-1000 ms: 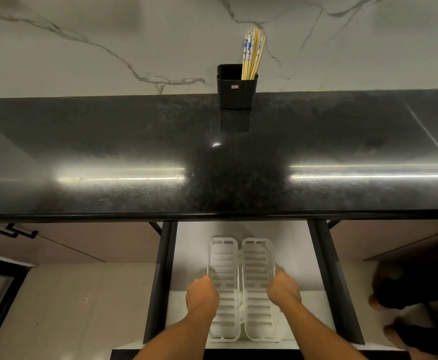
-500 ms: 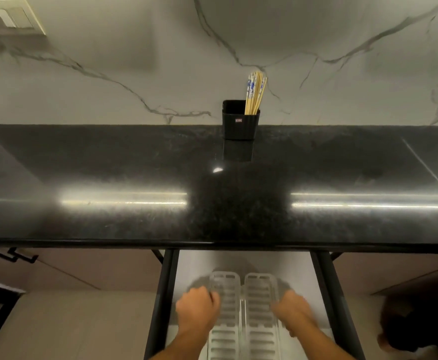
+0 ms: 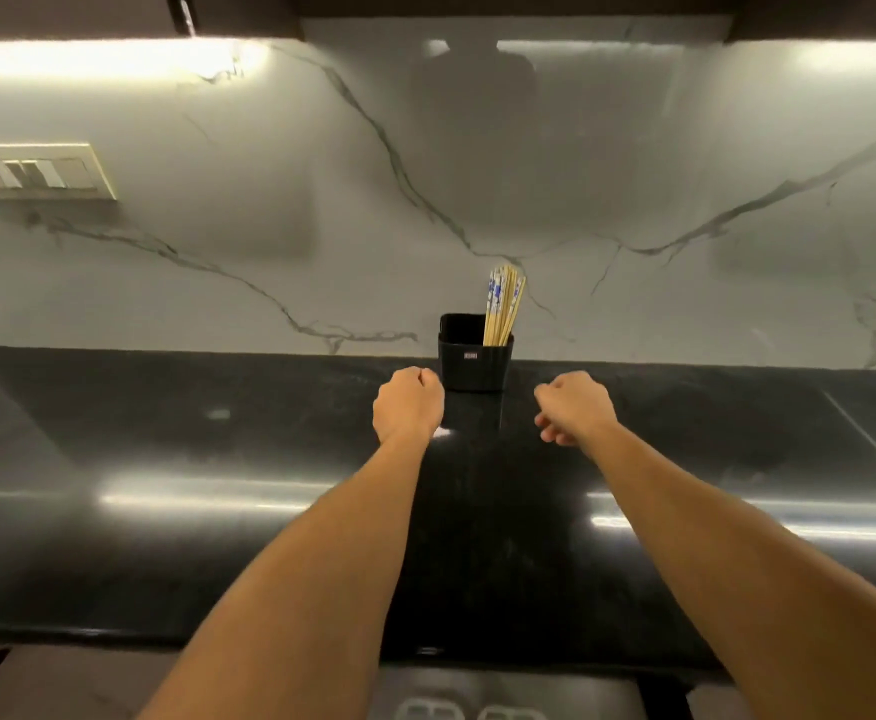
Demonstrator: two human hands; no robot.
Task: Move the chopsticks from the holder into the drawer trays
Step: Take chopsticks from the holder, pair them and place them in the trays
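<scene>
Glossy black countertop (image 3: 166, 439) carries the holder (image 3: 475, 368) against marble backsplash (image 3: 633, 174).

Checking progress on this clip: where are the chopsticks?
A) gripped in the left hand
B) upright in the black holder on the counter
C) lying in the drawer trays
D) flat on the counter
B: the chopsticks stand bunched in the holder by the wall, while the left hand and the right hand hover short of it, holding nothing.
</scene>
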